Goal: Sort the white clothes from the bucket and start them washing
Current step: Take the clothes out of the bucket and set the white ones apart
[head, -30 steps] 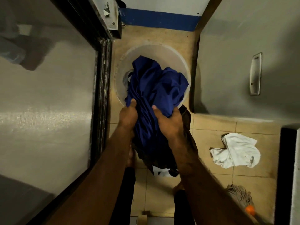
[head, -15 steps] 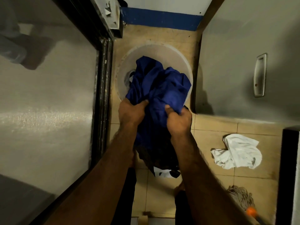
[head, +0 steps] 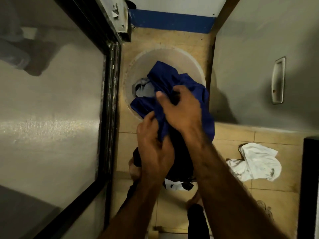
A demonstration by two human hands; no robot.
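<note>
A white round bucket (head: 189,59) stands on the tiled floor ahead of me. A dark blue garment (head: 165,80) hangs over its near rim, and a grey cloth (head: 143,88) shows inside at the left. My right hand (head: 181,109) grips the blue garment above the bucket's near edge. My left hand (head: 153,149) grips the same fabric lower down, together with a black garment (head: 181,163) that hangs beneath both hands. A white piece (head: 172,185) peeks out under the black garment. A crumpled white garment (head: 255,163) lies on the floor at the right.
A dark-framed sliding glass door (head: 107,107) runs along the left. A grey door with a recessed handle (head: 278,80) stands at the right. A dark edge (head: 310,187) rises at the far right. A mop head (head: 265,209) lies at the lower right.
My right hand has moved forward and left over the blue garment. My left hand has dropped back toward me, bunching the fabric. The blue garment now leaves the grey cloth in the bucket uncovered.
</note>
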